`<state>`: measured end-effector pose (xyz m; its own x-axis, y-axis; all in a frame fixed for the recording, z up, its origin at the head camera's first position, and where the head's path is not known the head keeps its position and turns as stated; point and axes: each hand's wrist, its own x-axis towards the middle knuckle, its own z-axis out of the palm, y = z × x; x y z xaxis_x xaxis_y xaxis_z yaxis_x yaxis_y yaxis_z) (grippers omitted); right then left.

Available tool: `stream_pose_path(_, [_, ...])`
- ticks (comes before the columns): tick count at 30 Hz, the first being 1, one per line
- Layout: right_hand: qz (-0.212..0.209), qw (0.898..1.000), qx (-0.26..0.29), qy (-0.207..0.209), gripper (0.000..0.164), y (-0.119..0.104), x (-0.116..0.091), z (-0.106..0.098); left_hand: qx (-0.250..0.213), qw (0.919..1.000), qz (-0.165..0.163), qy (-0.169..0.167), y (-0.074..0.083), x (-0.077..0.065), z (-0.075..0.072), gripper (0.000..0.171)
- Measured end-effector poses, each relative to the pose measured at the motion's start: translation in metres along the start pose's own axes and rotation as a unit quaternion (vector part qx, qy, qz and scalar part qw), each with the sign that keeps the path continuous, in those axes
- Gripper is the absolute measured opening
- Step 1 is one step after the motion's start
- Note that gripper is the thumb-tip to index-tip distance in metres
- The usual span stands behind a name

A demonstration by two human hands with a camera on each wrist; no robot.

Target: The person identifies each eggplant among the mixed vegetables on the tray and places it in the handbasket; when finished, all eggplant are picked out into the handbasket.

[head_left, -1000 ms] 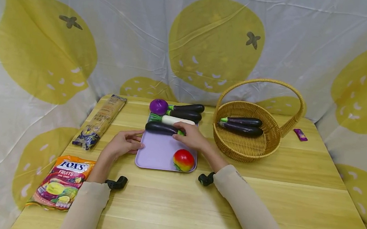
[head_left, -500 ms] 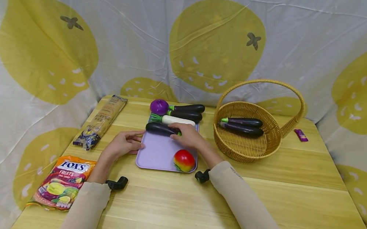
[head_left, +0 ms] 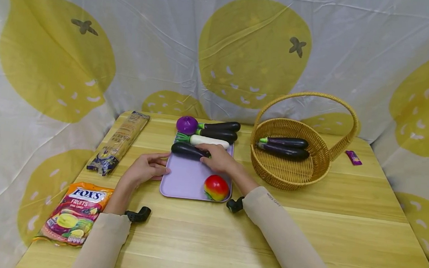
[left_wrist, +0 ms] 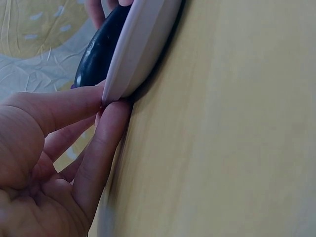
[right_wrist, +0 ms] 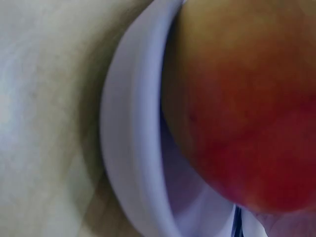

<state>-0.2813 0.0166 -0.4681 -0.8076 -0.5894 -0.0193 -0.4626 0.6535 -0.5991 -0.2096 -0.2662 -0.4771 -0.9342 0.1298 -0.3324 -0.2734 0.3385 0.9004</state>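
Observation:
My left hand point(head_left: 146, 169) pinches the left rim of the lilac tray point(head_left: 184, 180) between thumb and fingers; the left wrist view shows this grip on the tray edge point(left_wrist: 140, 54) up close. Over the tray's upper part, my right hand point(head_left: 217, 158) holds the stem end of a dark eggplant point(head_left: 185, 149), covering most of its green cap. Behind that eggplant lies a white radish point(head_left: 210, 141) with green leaves. A red and yellow fruit point(head_left: 216, 187) sits in the tray's near right corner and fills much of the right wrist view, hiding the right hand's grip there.
Two eggplants point(head_left: 220, 135) and a purple onion point(head_left: 187, 125) lie at the tray's far end. A wicker basket point(head_left: 286, 171) with a tall handle holds two more eggplants point(head_left: 284, 152). Left are a noodle pack point(head_left: 121, 140) and a candy bag point(head_left: 72, 215); a purple wrapper point(head_left: 353, 157) lies right.
My right hand has shifted slightly left along the eggplant, covering more of its green stem end. The left hand stays at the tray's rim.

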Motion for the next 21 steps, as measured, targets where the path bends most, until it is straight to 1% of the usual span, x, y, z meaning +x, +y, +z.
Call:
stream_pose_path(7, [-0.001, 1.0, 0.016, 0.023, 0.047, -0.003, -0.01, -0.013, 0.006, 1.0, -0.004, 0.003, 0.0, 0.001, 0.0, 0.07])
stream_pose_path(16, [0.01, 1.0, 0.017, 0.015, 0.046, -0.004, -0.029, -0.032, 0.006, 1.0, -0.004, 0.002, 0.001, 0.002, 0.0, 0.071])
stream_pose_path(21, [-0.003, 1.0, 0.022, 0.019, 0.046, -0.004, -0.043, -0.046, 0.007, 1.0, 0.001, -0.001, 0.0, 0.003, 0.0, 0.071])
